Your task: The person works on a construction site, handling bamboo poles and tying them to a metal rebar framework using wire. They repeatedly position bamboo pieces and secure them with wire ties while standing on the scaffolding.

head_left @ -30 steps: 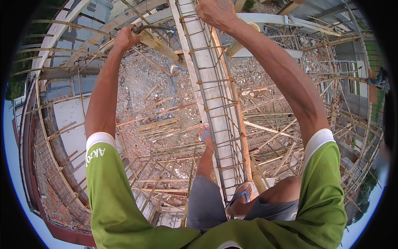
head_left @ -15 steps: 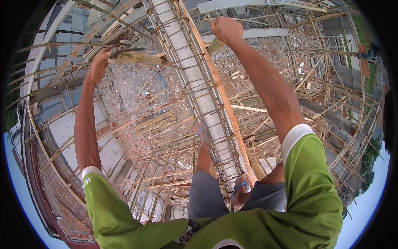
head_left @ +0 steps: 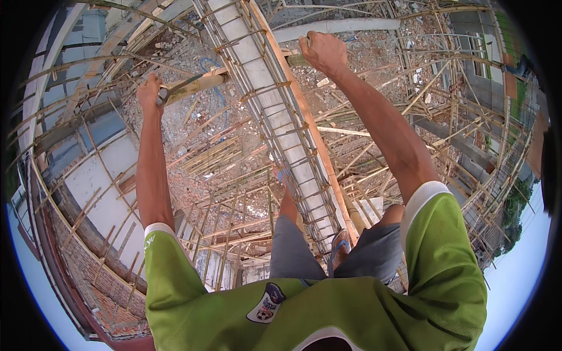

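My left hand [head_left: 150, 92] is closed beside the left end of a thick bamboo pole [head_left: 194, 89]. In it is a dark, narrow metal tool [head_left: 175, 89] lying along the pole; its exact kind is unclear. Passing beneath a long rebar cage [head_left: 272, 108], the pole seems to reappear as a bamboo piece [head_left: 297, 60] on the right. My right hand [head_left: 325, 52] is curled closed by that piece; whatever its fingers hold is hidden. Along the cage's right side runs an orange-brown plank [head_left: 304, 117].
My sandalled foot [head_left: 340, 248] stands on the pale board [head_left: 293, 161] under the cage. Far below lie rubble [head_left: 246, 193] and bamboo poles [head_left: 213, 169]. Bamboo scaffolding [head_left: 462, 123] spreads at right. A white slab [head_left: 108, 169] lies at lower left.
The view has shifted slightly. My left hand is nearer the cage and lower, and the pole's left end tilts down more. My right hand stays closed, slightly lower and to the right.
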Demonstrator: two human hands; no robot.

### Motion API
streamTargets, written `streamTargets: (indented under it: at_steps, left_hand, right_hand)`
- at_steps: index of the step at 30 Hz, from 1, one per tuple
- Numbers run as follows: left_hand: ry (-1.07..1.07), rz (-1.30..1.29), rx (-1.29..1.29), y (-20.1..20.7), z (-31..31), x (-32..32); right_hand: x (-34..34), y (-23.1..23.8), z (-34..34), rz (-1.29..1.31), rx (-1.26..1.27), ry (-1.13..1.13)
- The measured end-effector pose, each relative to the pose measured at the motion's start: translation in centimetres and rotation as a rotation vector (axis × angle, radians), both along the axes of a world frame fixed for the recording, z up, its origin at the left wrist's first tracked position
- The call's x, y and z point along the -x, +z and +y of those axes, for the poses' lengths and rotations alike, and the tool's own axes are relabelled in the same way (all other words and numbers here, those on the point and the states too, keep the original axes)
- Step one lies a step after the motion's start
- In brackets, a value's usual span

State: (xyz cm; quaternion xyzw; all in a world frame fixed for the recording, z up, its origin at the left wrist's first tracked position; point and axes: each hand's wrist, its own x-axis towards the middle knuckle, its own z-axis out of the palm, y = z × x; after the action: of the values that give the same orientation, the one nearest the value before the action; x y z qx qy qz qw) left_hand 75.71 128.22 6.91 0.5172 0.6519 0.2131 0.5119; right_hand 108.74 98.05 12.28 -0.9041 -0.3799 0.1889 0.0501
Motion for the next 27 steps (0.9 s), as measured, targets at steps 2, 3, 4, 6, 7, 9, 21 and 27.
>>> streamTargets:
  at_steps: [2,3,4,6,7,9,21,27]
  left_hand:
    - [-0.024,0.095,-0.125,-0.4,0.0,0.3]
    - [-0.036,0.135,-0.171,-0.5,-0.1,0.3]
    - [-0.048,0.175,-0.218,-0.5,-0.1,0.3]
    - [-0.068,0.166,-0.218,0.0,-0.6,-0.4]
    - [-0.079,0.162,-0.217,0.2,-0.9,-0.8]
    - [-0.04,0.097,-0.211,-0.3,-0.5,-0.4]
    - [-0.094,0.197,-0.124,-0.6,0.0,0.2]
    - [-0.094,0.156,-0.11,-0.7,0.1,0.3]
  right_hand:
    - [0.0,0.0,0.0,-0.001,0.007,0.013]
    - [0.0,-0.3,0.0,-0.014,-0.006,0.02]
    - [0.1,-0.5,-0.1,-0.027,-0.018,0.028]
    - [-0.5,-0.4,0.2,-0.025,0.004,0.029]
    - [-0.8,-0.3,0.2,-0.005,0.042,0.022]
    - [-0.8,-0.2,0.8,0.008,0.066,0.019]
    - [0.0,0.0,0.0,-0.032,0.062,0.026]
    - [-0.8,-0.1,0.4,0.02,0.066,0.03]
